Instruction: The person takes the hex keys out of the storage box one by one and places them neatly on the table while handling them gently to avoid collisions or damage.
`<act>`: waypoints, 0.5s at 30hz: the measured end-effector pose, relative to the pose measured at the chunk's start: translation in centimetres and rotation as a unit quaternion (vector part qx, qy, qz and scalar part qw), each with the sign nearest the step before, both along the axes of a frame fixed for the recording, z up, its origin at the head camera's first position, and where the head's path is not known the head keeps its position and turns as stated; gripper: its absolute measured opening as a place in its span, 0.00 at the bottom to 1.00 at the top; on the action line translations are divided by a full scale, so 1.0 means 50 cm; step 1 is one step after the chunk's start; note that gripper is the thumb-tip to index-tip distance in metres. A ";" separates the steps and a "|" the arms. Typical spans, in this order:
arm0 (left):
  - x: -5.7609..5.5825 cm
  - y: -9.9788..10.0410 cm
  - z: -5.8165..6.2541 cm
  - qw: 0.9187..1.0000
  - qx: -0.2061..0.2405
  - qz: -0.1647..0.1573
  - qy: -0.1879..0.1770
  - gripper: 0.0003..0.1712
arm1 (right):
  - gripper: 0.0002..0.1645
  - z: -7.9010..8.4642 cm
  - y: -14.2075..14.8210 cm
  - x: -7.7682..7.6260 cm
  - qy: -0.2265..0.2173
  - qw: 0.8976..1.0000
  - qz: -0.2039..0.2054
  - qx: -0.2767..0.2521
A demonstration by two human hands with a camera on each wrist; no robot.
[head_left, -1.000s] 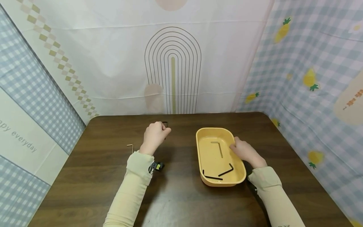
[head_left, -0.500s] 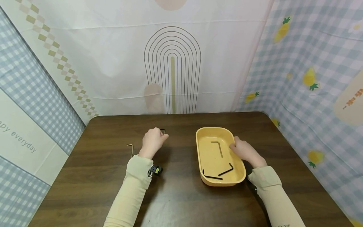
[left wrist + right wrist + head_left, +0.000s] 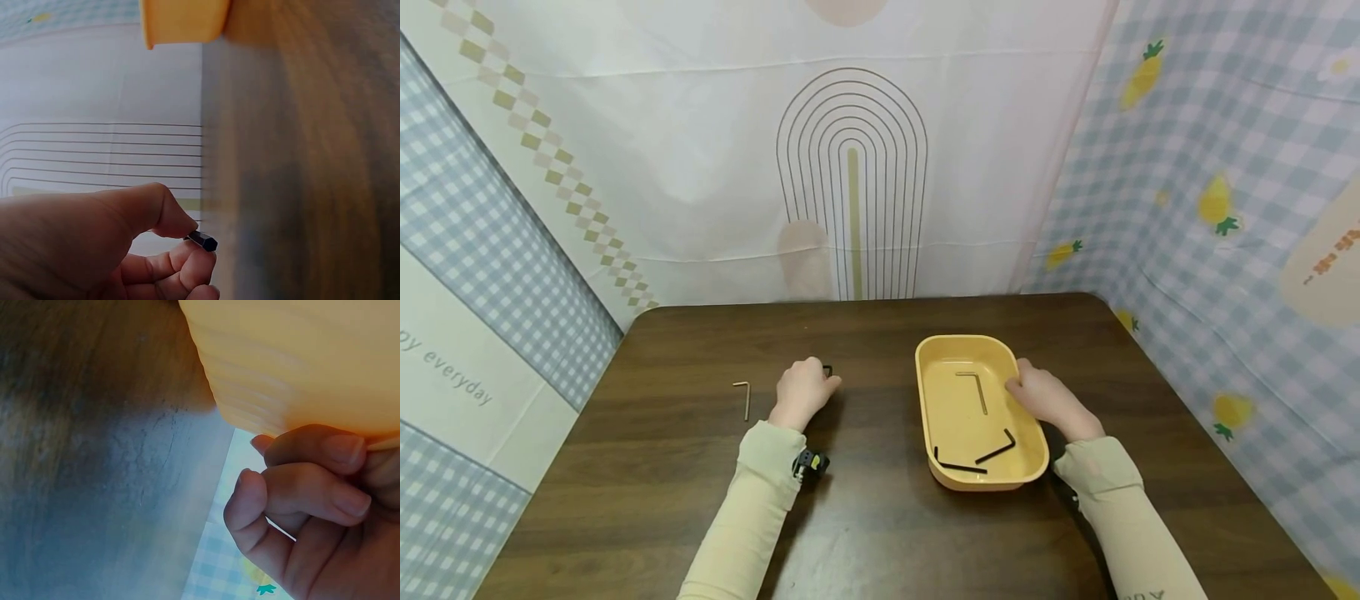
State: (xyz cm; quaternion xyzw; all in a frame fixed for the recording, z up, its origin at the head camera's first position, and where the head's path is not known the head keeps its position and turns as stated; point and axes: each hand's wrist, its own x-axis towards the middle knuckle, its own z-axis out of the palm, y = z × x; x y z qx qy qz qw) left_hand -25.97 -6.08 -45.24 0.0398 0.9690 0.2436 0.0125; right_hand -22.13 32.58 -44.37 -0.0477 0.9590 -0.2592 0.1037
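The thumb (image 3: 144,206) and curled forefinger of the left hand (image 3: 803,393) are pinched close, with a black key (image 3: 205,242) between their tips. Its six-sided end pokes out just past them in the left wrist view; in the head view, a bent black bit shows beyond the knuckles, and the rest is hidden by the hand. Whether the key touches the table (image 3: 880,533) I cannot tell.

Just left of this hand, apart from it, a gold key (image 3: 747,402) lies on the table, its short arm at the far end pointing left.

The right hand (image 3: 1051,402) grips the right wall of the yellow tray (image 3: 946,429), thumb at the rim and fingers (image 3: 312,490) curled on the outside. The tray is well to the right of the left hand. In it, a second gold key (image 3: 981,396) lies toward the far end; near the close end are two more black keys, one (image 3: 962,468) along the near wall, the other (image 3: 996,453) slanting just beside it.
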 end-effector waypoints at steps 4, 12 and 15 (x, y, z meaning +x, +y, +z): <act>0.000 0.000 -0.012 1.000 -0.006 -0.004 -0.017 0.23 | 0.32 0.003 -0.003 0.002 -0.007 1.000 -0.003 -0.006; 0.002 0.004 -0.020 0.999 -0.012 -0.007 -0.045 0.21 | 0.31 0.003 -0.004 0.001 -0.010 1.000 -0.009 -0.002; 0.002 0.006 -0.020 0.999 -0.020 -0.008 -0.046 0.22 | 0.32 0.002 -0.004 0.001 -0.009 1.000 -0.008 -0.001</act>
